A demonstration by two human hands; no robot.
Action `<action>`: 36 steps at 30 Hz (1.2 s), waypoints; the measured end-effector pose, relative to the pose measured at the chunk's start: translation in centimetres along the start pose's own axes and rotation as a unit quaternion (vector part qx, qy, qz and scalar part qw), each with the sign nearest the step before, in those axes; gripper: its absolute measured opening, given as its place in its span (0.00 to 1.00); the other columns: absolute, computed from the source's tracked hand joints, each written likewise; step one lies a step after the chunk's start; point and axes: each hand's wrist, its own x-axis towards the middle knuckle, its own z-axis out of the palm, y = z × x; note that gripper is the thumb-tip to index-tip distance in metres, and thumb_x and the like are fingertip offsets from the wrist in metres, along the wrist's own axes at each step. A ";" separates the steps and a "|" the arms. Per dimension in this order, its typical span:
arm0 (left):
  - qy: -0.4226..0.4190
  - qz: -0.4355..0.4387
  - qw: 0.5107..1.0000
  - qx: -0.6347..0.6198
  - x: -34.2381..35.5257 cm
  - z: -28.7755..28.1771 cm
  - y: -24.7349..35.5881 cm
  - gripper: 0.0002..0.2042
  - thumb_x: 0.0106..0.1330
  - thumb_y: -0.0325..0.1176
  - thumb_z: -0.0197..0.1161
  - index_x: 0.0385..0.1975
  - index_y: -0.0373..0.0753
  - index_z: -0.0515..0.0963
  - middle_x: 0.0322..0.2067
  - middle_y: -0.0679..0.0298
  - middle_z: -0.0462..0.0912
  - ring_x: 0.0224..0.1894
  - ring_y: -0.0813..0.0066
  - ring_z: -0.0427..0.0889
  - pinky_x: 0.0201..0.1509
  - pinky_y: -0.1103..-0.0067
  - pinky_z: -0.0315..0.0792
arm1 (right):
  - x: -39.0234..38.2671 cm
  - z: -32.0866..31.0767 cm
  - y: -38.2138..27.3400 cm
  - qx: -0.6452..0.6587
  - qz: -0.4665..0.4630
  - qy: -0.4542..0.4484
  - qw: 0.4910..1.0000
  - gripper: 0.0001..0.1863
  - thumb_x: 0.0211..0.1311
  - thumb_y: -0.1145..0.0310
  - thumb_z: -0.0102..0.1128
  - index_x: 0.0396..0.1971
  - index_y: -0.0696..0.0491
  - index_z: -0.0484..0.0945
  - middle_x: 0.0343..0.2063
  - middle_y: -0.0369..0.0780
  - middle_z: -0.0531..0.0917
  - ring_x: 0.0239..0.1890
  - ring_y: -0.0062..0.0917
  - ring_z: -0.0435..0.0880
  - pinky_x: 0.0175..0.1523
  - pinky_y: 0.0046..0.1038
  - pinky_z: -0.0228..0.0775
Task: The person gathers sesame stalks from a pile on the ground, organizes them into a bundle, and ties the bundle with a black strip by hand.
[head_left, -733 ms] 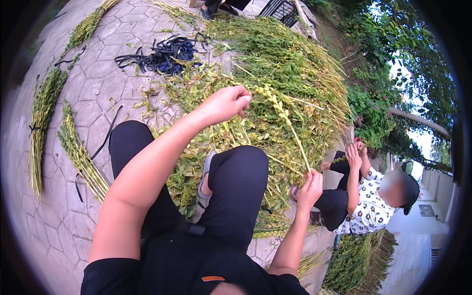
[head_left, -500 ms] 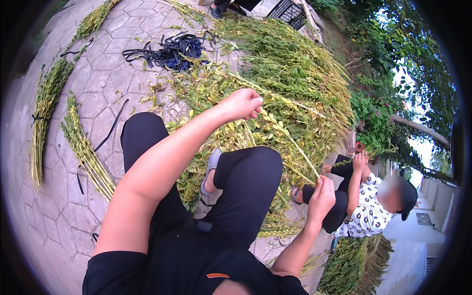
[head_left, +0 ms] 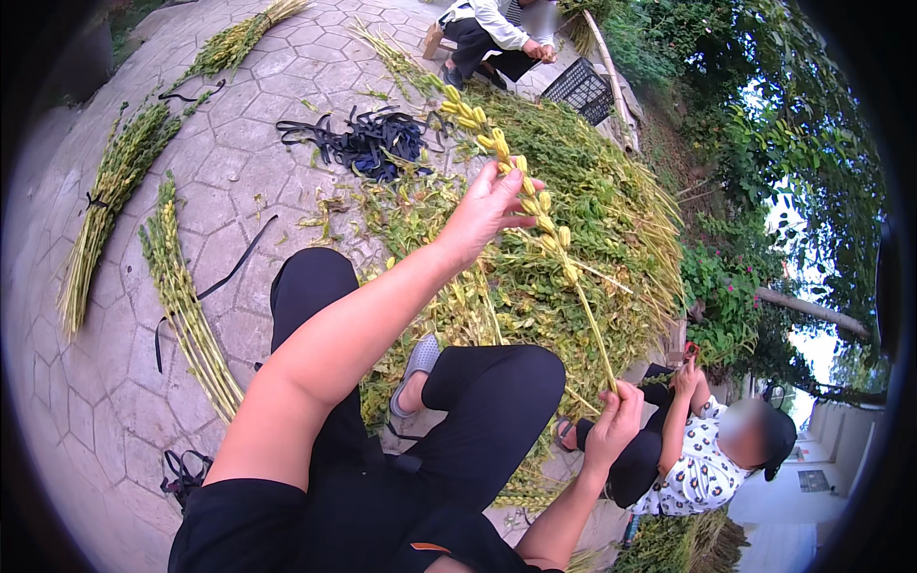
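A long sesame stalk (head_left: 594, 329) with plump yellow-green pods slants between my two hands, over the heap of cut stalks (head_left: 592, 172). My right hand (head_left: 614, 427) is closed around its bare lower end. Higher up, my left hand (head_left: 492, 212) holds the podded part with thumb and fingers, the other fingers partly spread behind it. The pod-covered tip reaches past the left hand toward the upper left. Loose yellow leaves and stalks lie beneath, in front of my knees.
Tied bundles (head_left: 100, 215) and a looser bundle (head_left: 196, 325) lie left on the paving. Dark straps (head_left: 373, 143) are piled beyond my knees. A black crate (head_left: 581, 91) stands far off near a seated person (head_left: 487, 38). Another person (head_left: 697, 458) sits close by at right.
The stalk and my left hand have come up nearer the view, and the left fingers have loosened from a fist-like grip. The view has shifted, showing more of the far seated person.
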 end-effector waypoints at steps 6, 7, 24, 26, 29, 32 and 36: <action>0.036 0.015 0.995 -0.096 -0.4 -1.0 3.7 0.29 0.73 0.57 0.38 0.63 0.42 0.56 0.53 0.54 0.76 0.54 0.63 0.78 0.60 0.68 0.71 | 4.8 5.0 2.7 0.123 0.045 -0.015 0.991 0.06 0.68 0.74 0.50 0.39 0.58 0.75 0.25 0.38 0.79 0.26 0.21 0.77 0.33 0.23 0.70; 0.027 0.001 0.993 -0.112 -0.2 -1.2 3.3 0.31 0.72 0.60 0.34 0.63 0.41 0.56 0.54 0.53 0.75 0.56 0.63 0.77 0.61 0.68 0.69 | 5.6 5.7 2.7 0.145 0.038 -0.006 0.989 0.06 0.69 0.74 0.49 0.39 0.58 0.75 0.24 0.36 0.79 0.24 0.15 0.75 0.31 0.19 0.68; 0.139 0.213 0.948 0.189 -17.9 -12.0 16.8 0.21 0.74 0.31 0.48 0.65 0.46 0.60 0.28 0.66 0.76 0.29 0.79 0.80 0.38 0.78 0.80 | 4.3 12.6 -13.1 0.450 0.009 -0.326 0.831 0.19 0.74 0.66 0.45 0.58 0.60 0.67 0.52 0.43 0.76 0.49 0.24 0.79 0.54 0.24 0.71; 0.225 0.203 0.910 0.282 -23.2 -16.8 19.0 0.20 0.73 0.32 0.50 0.64 0.46 0.62 0.30 0.66 0.77 0.32 0.77 0.81 0.41 0.77 0.81 | 3.6 12.2 -10.3 0.475 0.075 -0.345 0.806 0.18 0.74 0.66 0.45 0.57 0.60 0.69 0.48 0.43 0.78 0.47 0.23 0.79 0.53 0.23 0.71; 0.344 0.133 0.876 0.311 -31.8 -24.6 18.2 0.21 0.73 0.31 0.50 0.65 0.46 0.61 0.31 0.65 0.78 0.34 0.77 0.81 0.41 0.76 0.82 | 1.9 11.6 -7.6 0.423 0.120 -0.339 0.832 0.17 0.74 0.66 0.45 0.56 0.60 0.70 0.45 0.41 0.80 0.44 0.21 0.79 0.51 0.22 0.71; 0.467 0.033 0.831 0.300 -40.2 -31.3 13.5 0.22 0.73 0.30 0.49 0.66 0.47 0.60 0.32 0.64 0.78 0.33 0.77 0.81 0.37 0.78 0.81 | 0.3 11.7 -5.9 0.422 0.145 -0.348 0.824 0.16 0.73 0.65 0.47 0.54 0.58 0.72 0.44 0.40 0.80 0.43 0.21 0.79 0.51 0.23 0.69; 0.535 -0.076 0.815 0.208 -47.3 -35.0 4.9 0.22 0.73 0.29 0.47 0.67 0.48 0.58 0.33 0.63 0.78 0.33 0.76 0.81 0.38 0.75 0.82 | -0.2 12.6 -5.5 0.395 0.140 -0.361 0.833 0.16 0.74 0.66 0.46 0.54 0.58 0.71 0.44 0.40 0.81 0.43 0.21 0.79 0.50 0.23 0.69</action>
